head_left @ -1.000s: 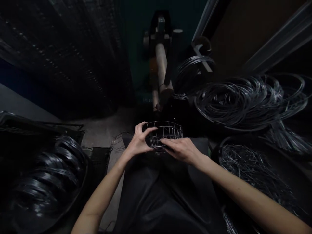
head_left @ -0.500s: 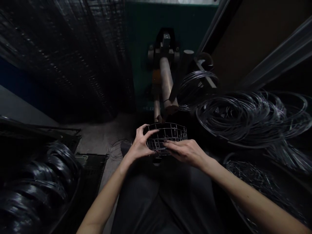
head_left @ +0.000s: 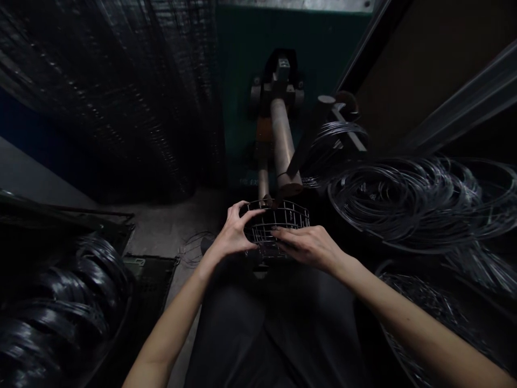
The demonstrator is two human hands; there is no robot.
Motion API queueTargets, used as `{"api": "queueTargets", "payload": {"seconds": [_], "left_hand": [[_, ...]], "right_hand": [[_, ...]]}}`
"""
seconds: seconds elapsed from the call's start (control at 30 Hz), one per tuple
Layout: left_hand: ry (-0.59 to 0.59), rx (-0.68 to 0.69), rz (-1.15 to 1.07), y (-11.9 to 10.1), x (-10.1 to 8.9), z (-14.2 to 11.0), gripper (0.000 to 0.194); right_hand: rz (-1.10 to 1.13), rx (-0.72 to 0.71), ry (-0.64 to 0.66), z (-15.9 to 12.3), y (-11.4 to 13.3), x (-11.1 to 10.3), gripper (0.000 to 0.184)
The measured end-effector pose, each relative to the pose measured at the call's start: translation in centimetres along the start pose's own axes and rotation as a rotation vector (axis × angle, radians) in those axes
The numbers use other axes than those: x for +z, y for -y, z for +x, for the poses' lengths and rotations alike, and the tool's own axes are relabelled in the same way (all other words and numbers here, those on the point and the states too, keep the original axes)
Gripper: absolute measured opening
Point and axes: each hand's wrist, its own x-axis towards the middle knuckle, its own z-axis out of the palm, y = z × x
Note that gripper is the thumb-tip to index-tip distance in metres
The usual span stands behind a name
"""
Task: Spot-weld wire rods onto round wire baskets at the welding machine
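A round wire basket [head_left: 288, 214] of thin metal rods is between my hands, just below the machine's electrode arms. My left hand [head_left: 236, 229] grips its left side, thumb low and fingers over the upper rim. Along the near side, my right hand [head_left: 309, 243] has its fingers pinched together at the wires; whether a loose piece of wire is between them is too dark to tell. The thick upper arm [head_left: 285, 140] of the machine ends right above the basket, and the thinner lower arm [head_left: 263, 183] reaches to its far rim.
Large wire rings [head_left: 388, 196] are heaped on the right, above a bin of short wire pieces [head_left: 428, 302]. Wire coils [head_left: 76, 302] fill a dark crate at left. Wire mesh [head_left: 133, 86] stands behind at left, beside the green machine body [head_left: 238, 59].
The basket has tilted or turned slightly, so more of its inside shows. Both hands keep nearly the same hold. The machine appears slightly lower and further right as the view shifts.
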Motion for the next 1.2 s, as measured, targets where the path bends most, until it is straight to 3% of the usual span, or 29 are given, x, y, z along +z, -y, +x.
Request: {"api": "queueTargets", "payload": {"seconds": [0.27, 0.47, 0.73, 0.9, 1.03, 1.13, 1.2], "left_hand": [[0.008, -0.081, -0.028, -0.2, -0.4, 0.7, 0.090], [-0.015, -0.076, -0.014, 0.6, -1.0, 2.8, 0.089], [-0.049, -0.072, -0.042, 1.4, -0.8, 3.9, 0.089], [-0.031, -0.106, -0.034, 2.4, -1.5, 5.7, 0.090], [-0.019, -0.089, -0.038, 2.6, -1.7, 6.3, 0.089], [-0.032, -0.075, -0.015, 2.8, -1.7, 6.0, 0.089], [-0.030, -0.045, -0.017, 3.4, -1.7, 5.2, 0.101]], "right_hand": [[0.031, 0.076, 0.067, 0.0, -0.2, -0.4, 0.031], [0.071, 0.186, -0.040, 1.2, -1.0, 0.7, 0.024], [0.152, 0.371, -0.262, 0.8, -1.4, 1.3, 0.018], [0.200, 0.422, -0.290, 2.6, -3.1, 1.9, 0.007], [0.211, 0.459, -0.295, 3.6, -2.8, 1.7, 0.007], [0.225, 0.503, -0.304, 2.0, -2.1, 0.0, 0.013], [0.251, 0.540, -0.311, -1.3, -2.3, -1.5, 0.019]]}}
